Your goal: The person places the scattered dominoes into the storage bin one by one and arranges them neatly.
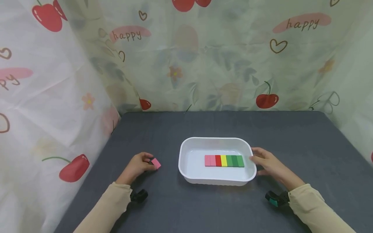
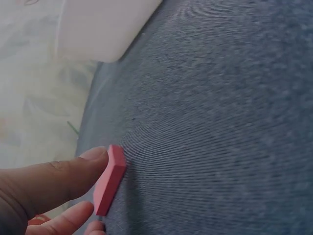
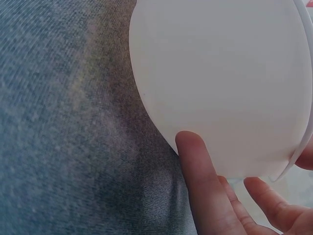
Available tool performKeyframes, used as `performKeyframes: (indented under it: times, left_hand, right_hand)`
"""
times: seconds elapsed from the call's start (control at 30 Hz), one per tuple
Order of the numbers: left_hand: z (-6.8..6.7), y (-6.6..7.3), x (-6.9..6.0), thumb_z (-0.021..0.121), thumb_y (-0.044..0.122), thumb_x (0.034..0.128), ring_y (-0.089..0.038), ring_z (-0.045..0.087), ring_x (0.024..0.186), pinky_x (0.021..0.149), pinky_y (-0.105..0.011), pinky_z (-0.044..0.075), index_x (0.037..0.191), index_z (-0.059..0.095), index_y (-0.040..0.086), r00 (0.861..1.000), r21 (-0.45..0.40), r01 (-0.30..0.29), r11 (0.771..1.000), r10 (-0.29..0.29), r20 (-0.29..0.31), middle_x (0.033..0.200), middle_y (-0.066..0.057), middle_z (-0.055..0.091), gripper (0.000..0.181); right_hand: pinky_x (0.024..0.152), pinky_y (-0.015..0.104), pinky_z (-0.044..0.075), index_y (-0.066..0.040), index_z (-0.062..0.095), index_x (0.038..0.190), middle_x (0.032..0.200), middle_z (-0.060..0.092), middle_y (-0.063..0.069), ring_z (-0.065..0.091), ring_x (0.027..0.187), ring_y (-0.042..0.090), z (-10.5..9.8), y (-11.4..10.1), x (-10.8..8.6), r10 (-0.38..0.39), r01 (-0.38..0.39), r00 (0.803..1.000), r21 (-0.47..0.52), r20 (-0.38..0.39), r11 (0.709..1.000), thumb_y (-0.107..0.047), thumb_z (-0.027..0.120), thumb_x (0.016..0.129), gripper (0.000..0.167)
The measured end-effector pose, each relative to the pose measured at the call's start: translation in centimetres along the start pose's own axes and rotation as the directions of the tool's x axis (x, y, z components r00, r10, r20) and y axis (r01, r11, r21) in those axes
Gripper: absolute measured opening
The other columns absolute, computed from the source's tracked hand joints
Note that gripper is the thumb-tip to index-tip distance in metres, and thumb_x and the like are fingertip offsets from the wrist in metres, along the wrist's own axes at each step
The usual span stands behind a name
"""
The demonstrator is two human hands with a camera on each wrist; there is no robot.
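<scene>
My left hand [image 1: 140,165] is left of a white plastic tub [image 1: 192,177] and pinches a small flat pink block [image 1: 156,163] between thumb and fingers. In the left wrist view the thumb lies on one face of the pink block [image 2: 110,180], close to the dark cloth; whether it touches the cloth I cannot tell. At the tub's right end my right hand [image 1: 269,163] grips the rim and wall. The right wrist view shows fingers [image 3: 195,171] against the tub's outer wall [image 3: 220,88]. Inside the tub lies a row of blocks [image 1: 223,160]: pink, red, yellow and green, side by side.
A dark grey cloth-covered table [image 1: 215,207] carries the tub. Printed curtains [image 1: 204,64] with cherries and hearts hang behind it and on both sides. A black strapped device [image 1: 140,196] sits at the left wrist, another [image 1: 276,198] at the right.
</scene>
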State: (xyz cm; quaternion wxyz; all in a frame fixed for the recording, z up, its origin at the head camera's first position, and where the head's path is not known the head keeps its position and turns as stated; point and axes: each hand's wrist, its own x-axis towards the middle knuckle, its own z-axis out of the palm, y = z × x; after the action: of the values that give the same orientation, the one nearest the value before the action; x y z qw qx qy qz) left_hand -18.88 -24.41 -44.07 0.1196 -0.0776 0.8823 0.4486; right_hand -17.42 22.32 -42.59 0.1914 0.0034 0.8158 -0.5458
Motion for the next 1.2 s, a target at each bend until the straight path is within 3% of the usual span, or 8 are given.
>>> performKeyframes:
  times: [0.37, 0.67, 0.8, 0.97, 1.07, 1.2]
  left_hand:
    - [0.8, 0.6, -0.2, 0.084, 0.006, 0.0702, -0.024, 0.052, 0.09, 0.075, -0.033, 0.043, 0.111, 0.059, 0.003, 0.999, 0.116, -0.027, 0.993, 0.031, -0.036, 0.104, -0.012, 0.057, 0.048]
    - [0.3, 2.1, 0.1, 0.08, 0.005, 0.0742, -0.025, 0.054, 0.088, 0.072, -0.033, 0.044, 0.113, 0.058, 0.002, 0.999, 0.111, -0.009, 0.994, 0.013, -0.031, 0.103, -0.014, 0.059, 0.045]
    - [-0.3, 3.9, 0.2, 0.078, 0.007, 0.0773, -0.027, 0.056, 0.099, 0.082, -0.039, 0.047, 0.122, 0.055, 0.002, 0.998, 0.065, -0.049, 0.997, 0.052, -0.045, 0.115, -0.016, 0.059, 0.05]
    - [-0.3, 7.5, -0.3, 0.077, 0.01, 0.0798, -0.027, 0.055, 0.109, 0.092, -0.043, 0.048, 0.129, 0.053, 0.009, 0.994, -0.039, -0.108, 0.993, 0.106, -0.038, 0.125, -0.012, 0.056, 0.055]
    - [0.3, 9.6, -1.1, 0.078, 0.011, 0.0801, -0.024, 0.056, 0.11, 0.094, -0.042, 0.049, 0.129, 0.054, 0.013, 0.987, -0.088, -0.159, 0.983, 0.158, -0.015, 0.125, -0.008, 0.057, 0.055]
    - [2.1, 11.7, -2.2, 0.078, 0.008, 0.0793, -0.023, 0.058, 0.106, 0.089, -0.038, 0.052, 0.126, 0.057, 0.013, 0.968, -0.145, -0.245, 0.959, 0.251, 0.028, 0.12, -0.007, 0.059, 0.051]
  right_hand:
    - [0.079, 0.047, 0.056, 0.004, 0.021, 0.148, 0.147, 0.032, 0.034, 0.045, 0.126, 0.048, 0.0, 0.1, -0.1, -0.007, 0.007, 1.0, -0.014, -0.003, 1.0, -0.027, 0.051, 0.1, 0.065]
    - [0.079, 0.047, 0.056, 0.003, 0.022, 0.148, 0.146, 0.033, 0.034, 0.045, 0.126, 0.048, 0.0, 0.1, 0.0, -0.009, 0.009, 1.0, 0.0, -0.006, 1.0, -0.027, 0.052, 0.099, 0.064]
    - [0.078, 0.047, 0.056, 0.004, 0.023, 0.147, 0.145, 0.034, 0.035, 0.047, 0.124, 0.047, 0.0, 0.2, 0.1, -0.022, 0.022, 1.0, 0.0, 0.002, 1.0, -0.027, 0.052, 0.099, 0.064]
    - [0.078, 0.046, 0.057, 0.004, 0.023, 0.147, 0.145, 0.034, 0.035, 0.047, 0.124, 0.047, -0.1, 0.2, 0.1, -0.019, 0.019, 1.0, -0.002, 0.005, 1.0, -0.027, 0.052, 0.099, 0.064]
    - [0.078, 0.047, 0.056, 0.005, 0.022, 0.148, 0.146, 0.033, 0.035, 0.047, 0.125, 0.048, -0.2, 0.3, 0.2, -0.02, 0.02, 1.0, -0.001, 0.009, 1.0, -0.026, 0.051, 0.099, 0.065]
    - [0.078, 0.047, 0.056, 0.005, 0.021, 0.148, 0.146, 0.032, 0.035, 0.046, 0.125, 0.048, -0.1, 0.3, 0.1, -0.023, 0.023, 1.0, 0.003, 0.01, 1.0, -0.026, 0.051, 0.099, 0.064]
